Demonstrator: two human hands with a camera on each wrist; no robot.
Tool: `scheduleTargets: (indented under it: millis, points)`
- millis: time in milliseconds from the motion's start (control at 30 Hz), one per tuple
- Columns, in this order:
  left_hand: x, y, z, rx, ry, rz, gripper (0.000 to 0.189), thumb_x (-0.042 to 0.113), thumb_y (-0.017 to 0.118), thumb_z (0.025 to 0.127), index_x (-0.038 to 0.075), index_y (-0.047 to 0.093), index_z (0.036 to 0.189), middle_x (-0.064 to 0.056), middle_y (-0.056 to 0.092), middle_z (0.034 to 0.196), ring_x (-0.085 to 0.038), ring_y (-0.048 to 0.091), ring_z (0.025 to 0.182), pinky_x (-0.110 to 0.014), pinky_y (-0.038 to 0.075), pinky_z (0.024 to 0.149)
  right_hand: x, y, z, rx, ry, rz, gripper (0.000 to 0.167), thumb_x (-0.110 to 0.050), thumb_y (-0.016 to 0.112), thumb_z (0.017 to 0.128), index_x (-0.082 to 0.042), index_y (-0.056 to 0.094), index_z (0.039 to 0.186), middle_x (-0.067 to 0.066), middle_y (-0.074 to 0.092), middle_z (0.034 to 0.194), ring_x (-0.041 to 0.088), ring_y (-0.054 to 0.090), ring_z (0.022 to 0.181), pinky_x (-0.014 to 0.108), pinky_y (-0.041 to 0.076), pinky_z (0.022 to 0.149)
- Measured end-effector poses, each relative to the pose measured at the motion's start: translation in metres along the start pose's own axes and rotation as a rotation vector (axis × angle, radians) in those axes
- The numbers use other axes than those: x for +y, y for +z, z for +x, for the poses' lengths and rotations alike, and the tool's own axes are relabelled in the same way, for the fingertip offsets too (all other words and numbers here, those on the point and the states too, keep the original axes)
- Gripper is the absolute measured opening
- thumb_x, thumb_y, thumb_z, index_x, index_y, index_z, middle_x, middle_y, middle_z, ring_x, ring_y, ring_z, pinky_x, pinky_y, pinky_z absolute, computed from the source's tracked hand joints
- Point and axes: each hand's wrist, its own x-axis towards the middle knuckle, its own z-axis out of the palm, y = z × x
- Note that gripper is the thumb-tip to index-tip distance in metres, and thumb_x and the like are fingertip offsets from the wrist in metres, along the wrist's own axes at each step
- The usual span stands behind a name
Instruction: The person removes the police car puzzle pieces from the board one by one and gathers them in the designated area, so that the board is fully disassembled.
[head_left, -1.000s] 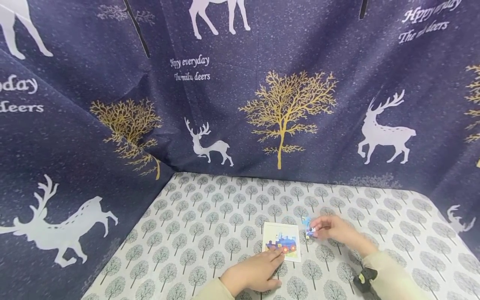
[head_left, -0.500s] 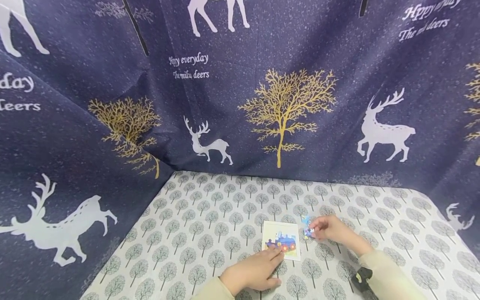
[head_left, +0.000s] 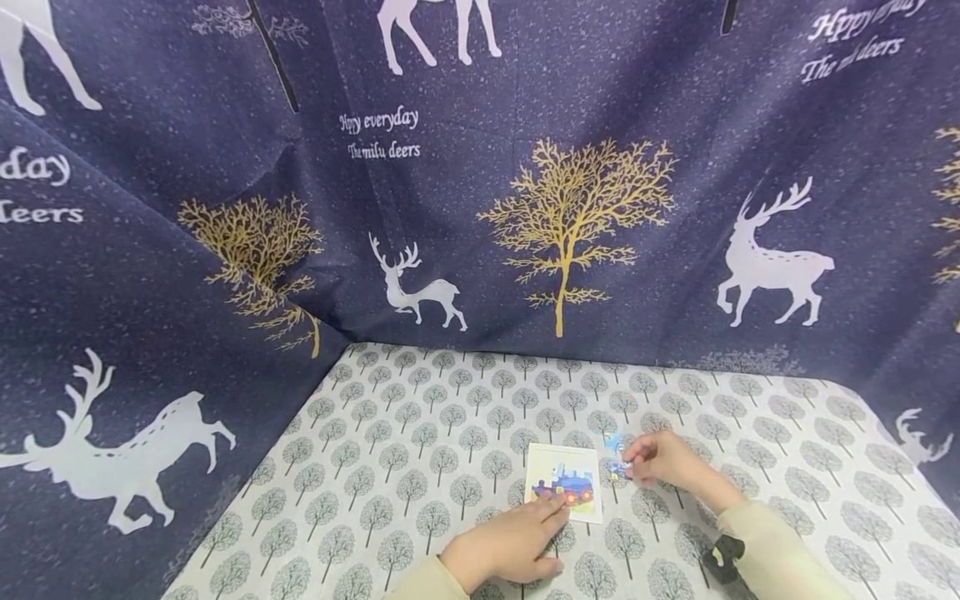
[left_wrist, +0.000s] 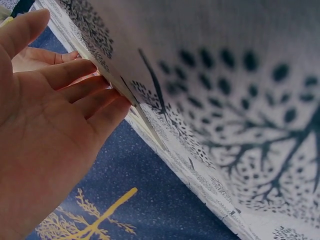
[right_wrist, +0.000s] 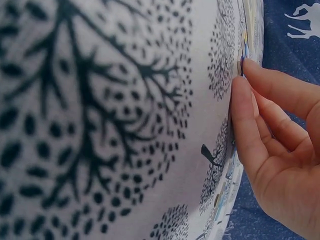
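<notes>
A white-bordered picture card (head_left: pixel 577 483) with a blue train on it lies flat on the cloth in the head view. My left hand (head_left: pixel 513 537) rests palm down with straight fingers over the card's lower left part. To the right of the card are small, thin pieces like puzzle pieces: a light blue one (head_left: pixel 612 438) and, just below it, a darker blue one (head_left: pixel 618 471) with a bit of yellow. My right hand (head_left: pixel 671 465) pinches the darker blue piece by its right side between thumb and fingertips, low at the cloth. The right wrist view shows this piece edge-on, mostly hidden.
The tabletop is covered by a white cloth (head_left: pixel 420 417) printed with grey trees. Behind it and on the left hang dark blue curtains (head_left: pixel 465 225) with deer and golden trees. A black strap (head_left: pixel 726 558) circles the right sleeve.
The right fingertips have shifted slightly at the darker blue piece, and less of its white print shows. The left hand and the card have stayed in place.
</notes>
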Motion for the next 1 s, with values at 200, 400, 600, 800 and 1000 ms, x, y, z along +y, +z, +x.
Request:
scheduleTargets:
  millis: [200, 400, 600, 800, 1000]
  points:
    - [0.000, 0.001, 0.000, -0.004, -0.003, -0.018, 0.068, 0.049, 0.051, 0.095, 0.010, 0.036, 0.149, -0.005, 0.026, 0.157, -0.020, 0.025, 0.143, -0.029, 0.029, 0.113, 0.006, -0.004, 0.002, -0.015, 0.002, 0.026, 0.019, 0.001, 0.068, 0.081, 0.007, 0.067, 0.098, 0.009, 0.066, 0.080, 0.023, 0.066, 0.067, 0.030, 0.059, 0.061]
    - [0.001, -0.002, -0.001, -0.008, -0.006, -0.035, 0.068, 0.047, 0.053, 0.095, 0.009, 0.037, 0.148, -0.006, 0.027, 0.157, -0.020, 0.026, 0.143, -0.029, 0.028, 0.114, 0.003, -0.007, 0.005, -0.031, -0.068, 0.008, 0.022, -0.003, 0.066, 0.085, 0.007, 0.067, 0.104, 0.012, 0.068, 0.086, 0.022, 0.063, 0.071, 0.029, 0.057, 0.062]
    - [0.001, -0.002, -0.001, 0.003, -0.005, -0.012, 0.068, 0.047, 0.053, 0.095, 0.009, 0.037, 0.148, -0.007, 0.028, 0.156, -0.020, 0.026, 0.143, -0.029, 0.028, 0.114, -0.007, -0.001, 0.010, -0.011, -0.097, -0.009, 0.025, -0.007, 0.068, 0.085, 0.007, 0.066, 0.107, 0.012, 0.068, 0.089, 0.020, 0.065, 0.074, 0.030, 0.057, 0.065]
    - [0.001, 0.000, -0.001, 0.013, -0.005, 0.008, 0.068, 0.048, 0.052, 0.095, 0.009, 0.035, 0.149, -0.006, 0.028, 0.156, -0.020, 0.026, 0.143, -0.029, 0.028, 0.114, -0.018, 0.010, 0.017, -0.013, -0.168, -0.018, 0.028, -0.007, 0.067, 0.086, 0.008, 0.064, 0.109, 0.014, 0.068, 0.092, 0.020, 0.066, 0.076, 0.030, 0.058, 0.067]
    - [0.000, 0.000, -0.002, 0.009, 0.010, 0.015, 0.068, 0.046, 0.052, 0.096, 0.009, 0.033, 0.150, -0.006, 0.025, 0.157, -0.021, 0.024, 0.144, -0.030, 0.026, 0.114, -0.025, 0.026, 0.029, -0.089, -0.190, 0.038, 0.027, -0.004, 0.065, 0.087, 0.011, 0.062, 0.110, 0.020, 0.067, 0.093, 0.030, 0.067, 0.079, 0.030, 0.058, 0.068]
